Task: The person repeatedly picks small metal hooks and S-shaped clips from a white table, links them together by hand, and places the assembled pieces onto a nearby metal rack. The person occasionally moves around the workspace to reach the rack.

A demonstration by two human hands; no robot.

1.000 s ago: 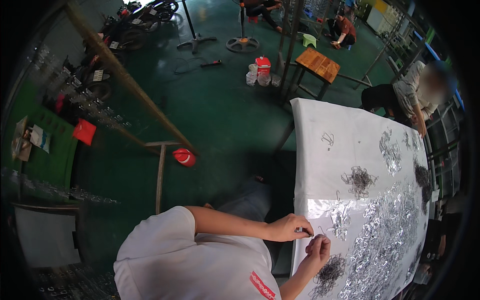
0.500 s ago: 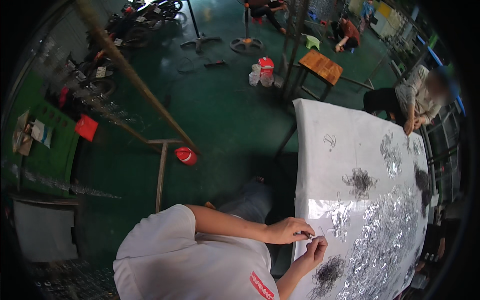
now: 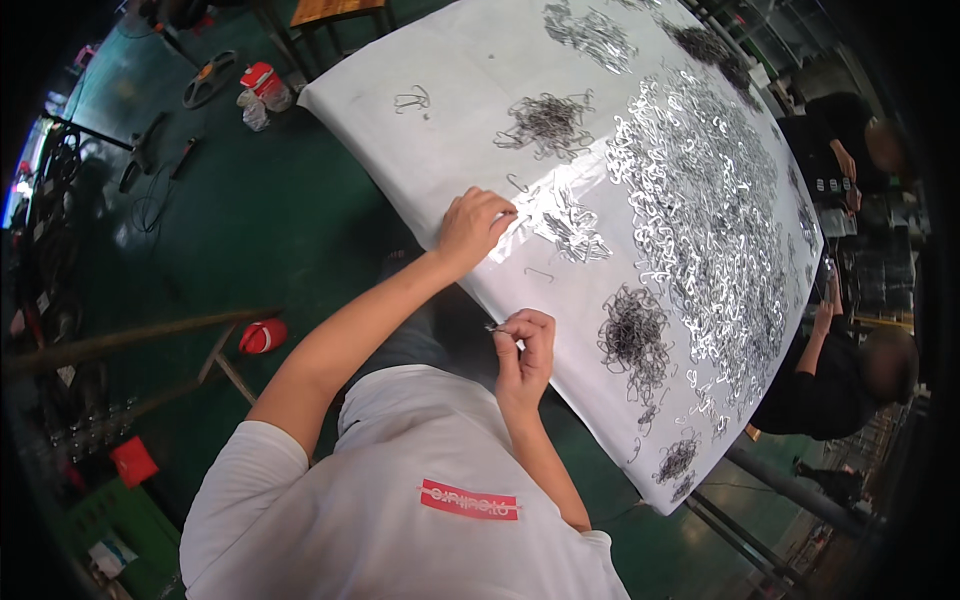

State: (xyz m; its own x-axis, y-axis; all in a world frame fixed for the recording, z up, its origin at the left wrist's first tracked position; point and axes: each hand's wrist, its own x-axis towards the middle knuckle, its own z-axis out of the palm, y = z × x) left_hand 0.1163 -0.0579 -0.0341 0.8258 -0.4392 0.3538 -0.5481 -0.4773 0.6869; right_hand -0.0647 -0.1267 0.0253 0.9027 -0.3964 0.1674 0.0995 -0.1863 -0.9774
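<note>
My left hand (image 3: 472, 235) reaches over the near edge of the white-covered table (image 3: 455, 135), fingers curled together beside a small pile of shiny metal hooks (image 3: 570, 222). What lies between its fingertips, if anything, is hidden. My right hand (image 3: 527, 360) is raised at the table's edge, thumb and forefinger pinching a small dark metal hook (image 3: 493, 327) whose exact shape is hard to see. A single loose hook (image 3: 539, 274) lies between the hands, and another hook (image 3: 516, 183) rests just beyond my left fingertips.
A dark wire-hook pile (image 3: 633, 335) lies right of my right hand; another dark pile (image 3: 548, 124) lies farther off. Shiny pieces (image 3: 700, 210) spread widely across the table. Two people in dark clothes, one with a bare forearm (image 3: 822, 325), are at the right side.
My hands were close together at the table's edge; now they are apart. The left has reached toward the shiny hooks, the right has drawn back. The view has turned toward the table.
</note>
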